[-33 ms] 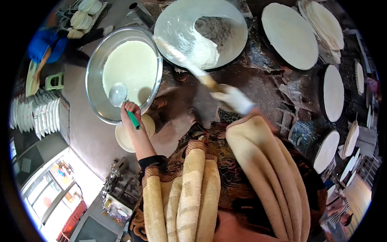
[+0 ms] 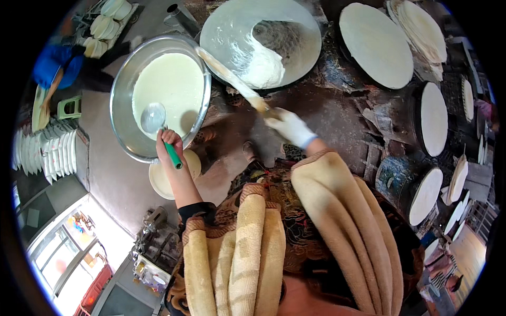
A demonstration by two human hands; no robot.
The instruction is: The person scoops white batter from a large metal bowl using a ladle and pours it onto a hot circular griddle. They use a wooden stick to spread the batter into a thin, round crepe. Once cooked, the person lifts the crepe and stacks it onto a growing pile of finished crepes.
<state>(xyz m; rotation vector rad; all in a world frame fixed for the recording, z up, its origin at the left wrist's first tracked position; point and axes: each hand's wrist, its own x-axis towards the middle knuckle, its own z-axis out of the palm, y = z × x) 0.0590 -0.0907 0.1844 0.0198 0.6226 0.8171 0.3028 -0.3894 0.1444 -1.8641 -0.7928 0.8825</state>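
Note:
My bare left hand [image 2: 169, 140] is wrapped round the green handle of a metal ladle [image 2: 153, 117]. The ladle's bowl rests at the surface of pale batter [image 2: 171, 81] in a large steel basin [image 2: 117, 124]. In a white glove, my right hand [image 2: 291, 128] grips a long wooden spreader [image 2: 231, 78]. Its blade slants up and left past the near-left edge of a round griddle [image 2: 221, 31], its tip close to the basin's rim. On the griddle a thick white heap of batter [image 2: 266, 68] trails into a thin smeared layer, beside a bare dark patch.
More round griddles with pale flatbreads [image 2: 375, 47] curve along the right, beside a stack of flatbreads [image 2: 421, 31]. A pale round container [image 2: 171, 176] stands under the basin's near side. At the far left, a person in blue [image 2: 55, 66] bends near a green stool [image 2: 69, 107].
My right hand and the spreader have shifted a little to the left. My left hand and the ladle stay almost where they were.

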